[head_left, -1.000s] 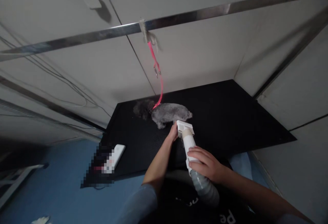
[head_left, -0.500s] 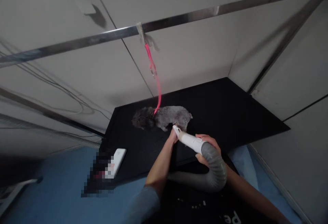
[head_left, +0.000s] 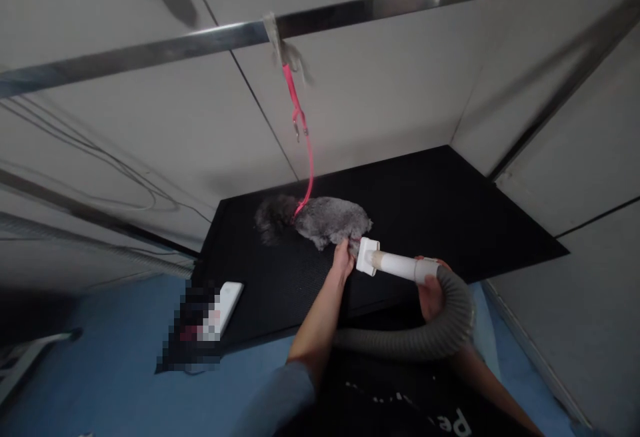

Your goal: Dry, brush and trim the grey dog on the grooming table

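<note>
Your right fingers point(head_left: 430, 287) clasped the nozzle point(head_left: 400, 266) | seemed light, stiff, best rear-held | left fingers point(head_left: 344, 250) touched dog point(head_left: 333, 217), closure unclear

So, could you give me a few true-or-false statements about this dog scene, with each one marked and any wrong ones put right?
1. The right hand holds the white nozzle. True.
2. A pink leash runs from the metal bar area down to the dog. True.
3. Both hands hold the nozzle. False: the left hand is at the dog's rear.
4. The dog is on a white surface. False: the table is black.
5. The floor is blue. True.
</note>
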### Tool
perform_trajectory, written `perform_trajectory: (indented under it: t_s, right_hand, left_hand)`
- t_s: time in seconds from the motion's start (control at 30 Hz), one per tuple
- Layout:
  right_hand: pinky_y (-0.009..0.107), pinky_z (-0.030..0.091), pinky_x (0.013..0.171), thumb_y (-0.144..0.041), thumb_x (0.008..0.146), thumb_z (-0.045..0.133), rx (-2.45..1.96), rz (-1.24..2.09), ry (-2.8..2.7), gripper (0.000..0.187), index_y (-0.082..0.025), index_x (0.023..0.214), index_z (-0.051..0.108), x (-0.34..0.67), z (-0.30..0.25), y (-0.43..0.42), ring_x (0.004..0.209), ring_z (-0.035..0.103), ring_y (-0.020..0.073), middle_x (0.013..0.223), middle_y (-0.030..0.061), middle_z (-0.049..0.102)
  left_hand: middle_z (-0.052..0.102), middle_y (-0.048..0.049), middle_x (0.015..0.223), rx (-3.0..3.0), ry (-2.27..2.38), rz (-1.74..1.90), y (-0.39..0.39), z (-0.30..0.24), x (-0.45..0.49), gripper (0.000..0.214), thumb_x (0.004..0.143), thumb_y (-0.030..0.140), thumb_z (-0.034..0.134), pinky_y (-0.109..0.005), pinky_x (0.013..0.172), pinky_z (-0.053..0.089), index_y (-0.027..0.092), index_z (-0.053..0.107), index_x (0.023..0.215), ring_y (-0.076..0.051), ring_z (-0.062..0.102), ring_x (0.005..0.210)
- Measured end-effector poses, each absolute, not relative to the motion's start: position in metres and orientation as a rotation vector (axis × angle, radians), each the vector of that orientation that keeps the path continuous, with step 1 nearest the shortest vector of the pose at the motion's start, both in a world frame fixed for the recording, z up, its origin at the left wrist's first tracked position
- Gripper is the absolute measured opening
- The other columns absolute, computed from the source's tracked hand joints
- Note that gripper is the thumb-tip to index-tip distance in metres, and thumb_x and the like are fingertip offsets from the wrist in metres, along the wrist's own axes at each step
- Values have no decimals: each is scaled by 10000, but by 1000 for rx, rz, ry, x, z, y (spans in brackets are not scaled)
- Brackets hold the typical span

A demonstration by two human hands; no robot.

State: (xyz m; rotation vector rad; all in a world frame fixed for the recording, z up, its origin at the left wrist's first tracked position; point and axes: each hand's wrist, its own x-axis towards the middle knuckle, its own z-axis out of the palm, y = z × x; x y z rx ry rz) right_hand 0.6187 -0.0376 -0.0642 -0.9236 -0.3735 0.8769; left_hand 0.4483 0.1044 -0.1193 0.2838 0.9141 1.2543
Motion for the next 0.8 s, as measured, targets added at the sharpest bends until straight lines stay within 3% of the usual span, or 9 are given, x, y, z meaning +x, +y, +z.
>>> perform_trajectory:
  t_s: [0.17, 0.43, 0.57, 0.7, 0.8]
  right_hand:
    - [437, 502, 874, -317, 610, 693, -866, 924, -84, 294, -275, 886, 603, 636, -65, -22, 901, 636, 188, 901, -38, 649]
    - [465, 513, 877, -327, 682, 677, -860, 950, -262, 265, -297, 932, 596, 630, -79, -16, 943, 645, 204, 937, -33, 647]
    - [480, 517, 895, -346, 688, 690, -852, 962, -293, 281, -317, 950, 591, 625, -85, -8, 980, 643, 228, 964, -26, 667]
    - [492, 530, 887, -360, 726, 664, -856, 960, -330, 253, -345, 968, 591, 626, -90, -7, 1004, 644, 243, 965, -29, 681]
    - [478, 530, 903, -356, 765, 630, -874, 951, -402, 239, -377, 999, 590, 629, -95, -9, 1021, 644, 245, 984, -27, 687]
  left_hand:
    - [729, -102, 855, 258, 828, 1254, 104, -119, 446, 217, 836, 330, 664, -312, 884, 518, 116, 665, 806, -175, 695, 807]
    - [718, -79, 796, 239, 875, 1309, 104, -114, 447, 233, 873, 331, 613, -306, 849, 523, 120, 663, 789, -167, 683, 768]
    - [715, -84, 792, 269, 972, 1289, 103, -114, 448, 299, 823, 416, 659, -327, 833, 514, 118, 667, 814, -206, 682, 783]
    - [708, -90, 832, 263, 888, 1257, 100, -117, 445, 430, 820, 571, 593, -348, 875, 494, 145, 648, 817, -239, 677, 887]
    - [708, -89, 848, 286, 847, 1280, 98, -117, 445, 408, 818, 557, 608, -331, 908, 482, 151, 645, 799, -228, 670, 931]
